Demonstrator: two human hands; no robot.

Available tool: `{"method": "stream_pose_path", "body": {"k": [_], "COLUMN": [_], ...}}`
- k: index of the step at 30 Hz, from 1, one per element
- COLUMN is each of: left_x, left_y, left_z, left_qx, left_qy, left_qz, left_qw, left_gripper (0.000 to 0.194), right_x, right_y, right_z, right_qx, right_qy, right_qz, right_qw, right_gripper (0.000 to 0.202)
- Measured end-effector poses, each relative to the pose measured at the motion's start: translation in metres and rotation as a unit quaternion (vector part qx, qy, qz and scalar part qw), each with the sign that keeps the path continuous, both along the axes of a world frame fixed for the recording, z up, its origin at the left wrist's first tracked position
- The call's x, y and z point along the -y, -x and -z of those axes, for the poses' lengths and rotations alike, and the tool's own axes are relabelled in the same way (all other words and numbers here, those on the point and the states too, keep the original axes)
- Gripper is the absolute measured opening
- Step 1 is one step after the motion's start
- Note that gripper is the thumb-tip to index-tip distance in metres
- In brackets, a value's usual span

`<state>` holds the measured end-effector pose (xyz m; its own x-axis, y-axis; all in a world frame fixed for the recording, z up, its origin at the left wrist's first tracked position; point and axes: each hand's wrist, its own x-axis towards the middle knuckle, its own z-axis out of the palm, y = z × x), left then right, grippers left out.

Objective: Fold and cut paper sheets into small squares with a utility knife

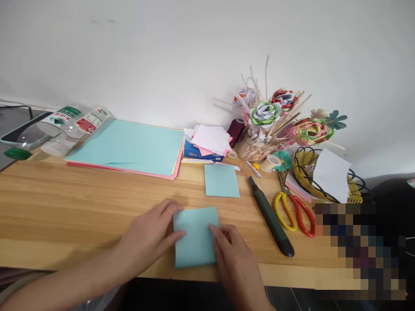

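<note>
One blue paper square (195,242) lies near the tabletop's (81,207) front edge, probably steadied between the left hand (151,231), thumb and fingers apart, and right hand (238,255), fingers close together, pinch indeterminable; beyond, a second square (222,181).

Square light-blue paper (196,242) between both hands (167,231).
</note>
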<state>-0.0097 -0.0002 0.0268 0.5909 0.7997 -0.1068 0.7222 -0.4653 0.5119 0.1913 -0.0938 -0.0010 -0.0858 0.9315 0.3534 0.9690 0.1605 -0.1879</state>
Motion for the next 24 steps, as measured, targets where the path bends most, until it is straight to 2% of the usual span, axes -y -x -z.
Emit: {"method": "stream_pose_path", "body": {"k": [3,5,8,10,12,15,17,20,22,24], "left_x": [-0.013,-0.022,-0.032,-0.035,-0.036,-0.035,-0.037,-0.041,-0.044,-0.045], "left_y": [-0.012,-0.02,-0.026,-0.027,-0.027,-0.029,-0.032,-0.037,-0.038,-0.038], "left_z": [-0.006,-0.009,-0.013,-0.013,-0.011,-0.007,-0.008,-0.015,-0.021,-0.026], "left_qx": [-0.062,-0.07,-0.063,-0.053,-0.03,0.046,0.137,0.273,0.319,0.331], "left_qy": [0.019,0.044,0.09,0.102,0.106,0.162,0.224,0.284,0.302,0.305], "left_qz": [-0.011,0.0,0.032,0.045,0.03,-0.02,-0.052,-0.093,-0.122,-0.147], "left_qw": [0.998,0.997,0.993,0.992,0.993,0.986,0.964,0.914,0.89,0.881], "left_gripper": [0.049,0.041,0.014,0.014,0.017,0.02,0.026,0.03,0.028,0.029], "right_x": [0.003,0.007,0.011,0.008,0.0,-0.023,-0.039,-0.057,-0.062,-0.064], "right_y": [0.001,0.0,-0.004,-0.008,-0.013,-0.02,-0.024,-0.029,-0.032,-0.034], "right_z": [0.001,0.003,0.005,0.002,-0.003,-0.017,-0.027,-0.035,-0.037,-0.037], "right_qx": [-0.025,-0.054,-0.129,-0.197,-0.281,-0.414,-0.457,-0.49,-0.509,-0.526], "right_qy": [-0.035,-0.043,-0.018,0.009,0.032,0.097,0.144,0.172,0.172,0.169], "right_qz": [-0.008,-0.016,-0.025,-0.007,0.046,0.108,0.09,0.064,0.061,0.057], "right_qw": [0.999,0.998,0.991,0.98,0.958,0.899,0.873,0.852,0.841,0.832], "right_gripper": [0.027,0.026,0.022,0.018,0.02,0.037,0.029,0.036,0.039,0.039]}}
